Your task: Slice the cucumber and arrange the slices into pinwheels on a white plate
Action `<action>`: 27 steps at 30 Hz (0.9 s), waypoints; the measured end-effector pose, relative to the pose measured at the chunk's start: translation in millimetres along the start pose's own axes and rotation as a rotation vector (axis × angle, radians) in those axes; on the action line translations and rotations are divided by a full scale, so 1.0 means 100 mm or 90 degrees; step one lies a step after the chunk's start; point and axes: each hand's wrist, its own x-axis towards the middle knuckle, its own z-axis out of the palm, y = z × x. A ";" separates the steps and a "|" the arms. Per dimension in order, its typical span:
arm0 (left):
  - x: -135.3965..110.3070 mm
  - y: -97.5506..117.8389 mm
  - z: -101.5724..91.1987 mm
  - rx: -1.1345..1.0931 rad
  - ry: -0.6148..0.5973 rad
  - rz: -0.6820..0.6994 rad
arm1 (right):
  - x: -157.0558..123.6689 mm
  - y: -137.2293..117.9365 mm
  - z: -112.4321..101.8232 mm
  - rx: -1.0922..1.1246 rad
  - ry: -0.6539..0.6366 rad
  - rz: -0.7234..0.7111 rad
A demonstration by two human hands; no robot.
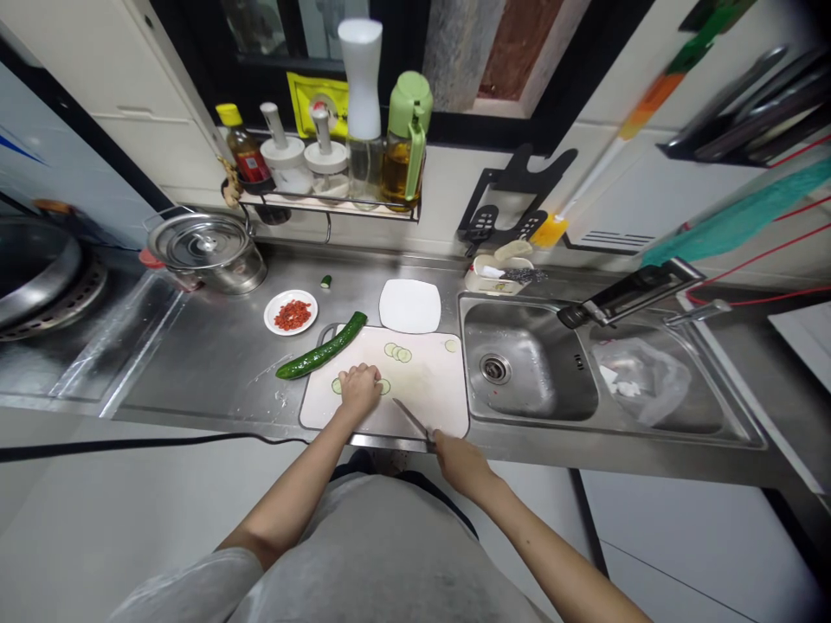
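My left hand [361, 389] is closed, its fingers curled down over cucumber slices on the white cutting board [447, 407]. One cucumber slice [336, 385] shows to its left and another [385, 387] by its fingertips; whatever lies under the palm is hidden. At the board's front edge my right hand [458, 459] grips a knife [410, 418], blade pointing up and left across the board. Farther back lie several overlapping cucumber slices [398, 352], with a single one in the far right corner. A long cucumber [325, 348] rests across the board's left edge.
Behind the board are a plate of chopped red pieces [292, 315], a cucumber end [325, 281] and a white square plate [409, 305]. A steel pot [237, 270] stands back left. The sink [529, 363] borders the board's right side. Condiments fill a wall rack [331, 201].
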 end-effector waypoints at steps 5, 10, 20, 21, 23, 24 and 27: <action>-0.02 0.05 -0.02 -0.018 -0.011 0.001 | -0.04 0.05 -0.02 0.030 0.004 -0.011; -0.10 0.09 -0.09 -0.071 -0.006 -0.009 | -0.02 0.09 -0.01 0.045 -0.002 -0.011; -0.28 -0.33 -0.30 -0.094 0.047 -0.107 | 0.02 0.10 -0.07 0.045 0.002 -0.020; -0.29 -0.38 -0.31 -0.087 0.051 -0.119 | 0.03 0.10 -0.07 0.046 0.006 -0.023; -0.29 -0.46 -0.33 -0.075 0.057 -0.138 | 0.05 0.10 -0.07 0.049 0.014 -0.028; -0.29 -0.49 -0.34 -0.071 0.060 -0.145 | 0.05 0.11 -0.06 0.050 0.016 -0.029; -0.26 -0.57 -0.34 -0.067 0.069 -0.163 | 0.07 0.11 -0.05 0.052 0.015 -0.031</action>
